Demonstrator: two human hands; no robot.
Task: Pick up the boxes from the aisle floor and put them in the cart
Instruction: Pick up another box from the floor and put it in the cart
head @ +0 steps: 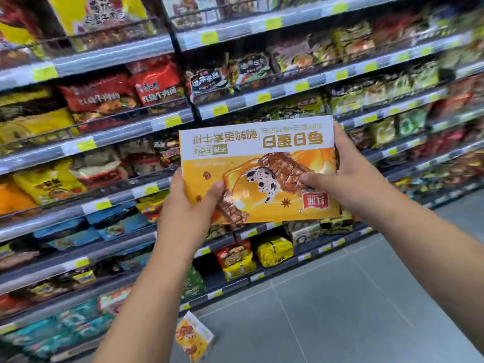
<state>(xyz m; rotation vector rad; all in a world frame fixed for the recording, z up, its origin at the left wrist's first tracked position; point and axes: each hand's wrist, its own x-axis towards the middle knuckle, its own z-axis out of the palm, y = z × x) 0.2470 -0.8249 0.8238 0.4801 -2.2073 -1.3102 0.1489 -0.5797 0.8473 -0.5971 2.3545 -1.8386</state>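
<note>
Two boxes are in view, and two hands. The held box [262, 163] is a flat carton, white along its top band and orange below, with a speckled egg and brown meat printed on the face; its lettering reads upside down. It sits between the hands, raised in front of the shelves, its printed face turned toward the camera and its long side running from one hand to the other.

The left hand [188, 205] grips the box's lower left corner, the thumb pressed on the printed face and the other fingers hidden behind the carton. The right hand [348, 176] grips the right edge, the thumb lying across the face near the meat picture and the fingers reaching up along that edge behind it. Both hands are closed on this one box.

The second box [193, 336], with the same orange and white print, rests on the grey tiled floor [340, 297] well below the hands, beneath the left forearm and just beside the foot of the shelving. It leans at a tilt; blur makes it hard to tell whether it touches the bottom shelf.

Behind and to both sides of the hands run many tiers of shelves [104, 56] packed with packets [99, 95] in red, yellow, blue and green, with yellow price tags [172, 120] along the shelf edges
</note>
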